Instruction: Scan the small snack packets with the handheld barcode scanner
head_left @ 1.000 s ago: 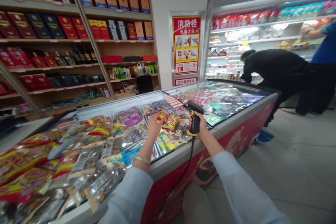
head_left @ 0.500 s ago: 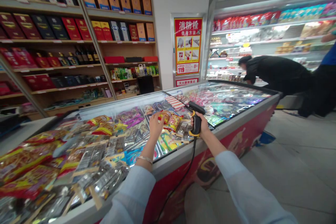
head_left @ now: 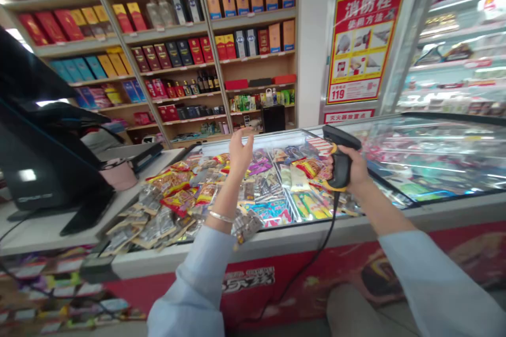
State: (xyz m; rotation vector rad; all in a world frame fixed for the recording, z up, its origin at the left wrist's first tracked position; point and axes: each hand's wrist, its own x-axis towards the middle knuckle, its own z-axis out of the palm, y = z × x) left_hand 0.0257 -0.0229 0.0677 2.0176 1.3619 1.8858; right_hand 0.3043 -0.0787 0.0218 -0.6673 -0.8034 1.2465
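Observation:
My right hand (head_left: 358,169) is wrapped round the grip of a black and yellow barcode scanner (head_left: 340,171); the scanner is held upright over the chest freezer and its cable hangs down the front. To the left, my left hand (head_left: 240,154) is raised above the freezer glass with thumb and fingers apart and nothing visible in it. Beneath and left of it, red and yellow snack bags (head_left: 176,181) and small clear packets (head_left: 158,227) lie spread on the freezer top. Another red and yellow bag (head_left: 309,167) rests just left of the scanner.
The chest freezer (head_left: 276,237) runs across in front of me. A counter (head_left: 75,234) at the left bears a black till screen (head_left: 43,168) and a pink cup (head_left: 118,174). Behind stand shelves of boxes (head_left: 245,31), a red poster (head_left: 363,42) and a lit chiller (head_left: 454,63).
The view has turned left, bringing in the till and counter; the stooping person is out of view. My left hand has risen away from the bags. The scanner stays in my right hand.

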